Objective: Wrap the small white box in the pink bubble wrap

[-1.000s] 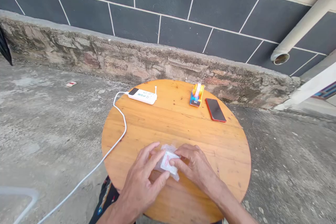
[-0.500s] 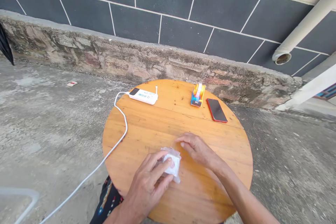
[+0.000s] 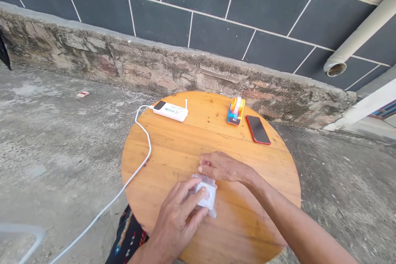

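Observation:
A small, squarish white packet in clear, crinkled plastic wrap (image 3: 209, 196) lies on the round wooden table (image 3: 161, 148). My left hand (image 3: 179, 210) grips it from the left, with fingertips and thumb pressing on its top and near side. Just beyond its far edge is my right hand (image 3: 220, 166), fingers curled and thumb drawn in against them. Whatever those fingers pinch, if anything, is too small or too clear to make out.
Toward the table's back stand a white device (image 3: 170, 111) with a white cable (image 3: 147, 144) running off left, and a yellow and blue tape dispenser (image 3: 236, 111). A red-edged phone (image 3: 258, 129) lies at right. Behind runs a stone-based wall (image 3: 139, 64).
My right hand has moved left and slightly away from me, to the packet's far edge, and its fingers have curled more. My left hand keeps its grip on the packet.

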The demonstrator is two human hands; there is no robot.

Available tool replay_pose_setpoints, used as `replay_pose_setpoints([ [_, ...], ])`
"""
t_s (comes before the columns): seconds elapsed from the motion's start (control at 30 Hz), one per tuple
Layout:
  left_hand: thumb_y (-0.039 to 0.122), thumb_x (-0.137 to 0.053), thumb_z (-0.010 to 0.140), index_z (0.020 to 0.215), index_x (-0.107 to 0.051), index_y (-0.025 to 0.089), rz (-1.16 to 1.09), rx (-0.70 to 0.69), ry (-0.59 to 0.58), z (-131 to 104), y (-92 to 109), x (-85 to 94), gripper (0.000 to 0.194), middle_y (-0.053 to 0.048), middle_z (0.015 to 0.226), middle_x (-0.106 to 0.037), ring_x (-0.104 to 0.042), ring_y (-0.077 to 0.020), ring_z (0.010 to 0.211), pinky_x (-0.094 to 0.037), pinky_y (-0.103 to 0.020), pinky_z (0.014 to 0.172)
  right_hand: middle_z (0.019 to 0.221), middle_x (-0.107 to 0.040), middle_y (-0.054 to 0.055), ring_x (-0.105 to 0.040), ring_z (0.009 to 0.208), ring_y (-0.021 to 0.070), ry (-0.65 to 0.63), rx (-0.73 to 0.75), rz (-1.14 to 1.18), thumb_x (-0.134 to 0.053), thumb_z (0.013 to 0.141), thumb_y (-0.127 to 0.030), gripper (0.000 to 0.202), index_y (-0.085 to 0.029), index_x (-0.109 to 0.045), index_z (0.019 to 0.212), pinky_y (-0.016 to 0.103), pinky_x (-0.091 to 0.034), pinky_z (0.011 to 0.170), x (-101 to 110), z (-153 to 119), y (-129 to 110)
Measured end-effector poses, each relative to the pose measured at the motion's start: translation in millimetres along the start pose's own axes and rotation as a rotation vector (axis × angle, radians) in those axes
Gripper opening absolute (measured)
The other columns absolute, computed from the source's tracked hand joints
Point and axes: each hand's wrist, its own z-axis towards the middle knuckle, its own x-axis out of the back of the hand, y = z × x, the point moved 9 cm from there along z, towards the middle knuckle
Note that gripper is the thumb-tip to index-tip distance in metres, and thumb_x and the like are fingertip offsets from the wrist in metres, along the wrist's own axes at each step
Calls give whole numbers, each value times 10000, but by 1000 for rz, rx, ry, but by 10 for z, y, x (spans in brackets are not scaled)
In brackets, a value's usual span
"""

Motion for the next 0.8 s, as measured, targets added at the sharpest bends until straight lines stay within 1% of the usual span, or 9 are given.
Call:
replay_pose_setpoints([
  [0.07,103,-563,834,1124,-579,196,-5,0,1,-2,-4,-3,305,-127,1144,-581,-593,-208,942,-548,-336,764,688,-603,-10,-526,605,126,2,-23,121,-588,782,-210,44,-172,-607,773,220,-368,544,-22,-14,107],
  [0.1,104,-563,833,1123,-579,195,-6,2,-2,-3,-5,-7,304,-127,1143,-581,-592,-209,941,-548,-338,763,687,-603,-13,-535,612,124,7,-20,153,-582,774,-192,35,-171,-608,784,217,-385,550,-36,-21,148],
  [0.2,92,-555,832,1114,-581,195,-1,8,-7,-4,-3,-11,302,-124,1141,-582,-593,-206,933,-549,-337,763,697,-598,-16,-547,639,118,52,1,229,-559,792,-196,61,-167,-607,816,217,-426,594,-69,-44,253],
  [0.33,92,-550,836,1114,-584,199,-5,14,-18,-6,-5,-22,300,-120,1155,-576,-588,-203,955,-548,-331,779,753,-606,-3,-544,685,118,149,13,301,-556,808,-223,96,-163,-616,853,228,-441,649,-49,-95,349],
  [0.57,115,-566,837,1106,-586,203,-14,31,-33,-26,-28,-35,284,-114,1180,-565,-591,-199,966,-550,-327,786,720,-612,1,-531,655,117,196,3,334,-558,814,-228,115,-150,-638,837,228,-433,620,32,-183,335],
  [0.8,122,-566,839,1119,-584,213,-13,35,-34,-35,-43,-46,295,-117,1191,-562,-593,-203,968,-550,-332,786,705,-581,-15,-489,643,106,215,-24,260,-540,808,-183,81,-154,-613,788,210,-389,589,71,-230,267],
])
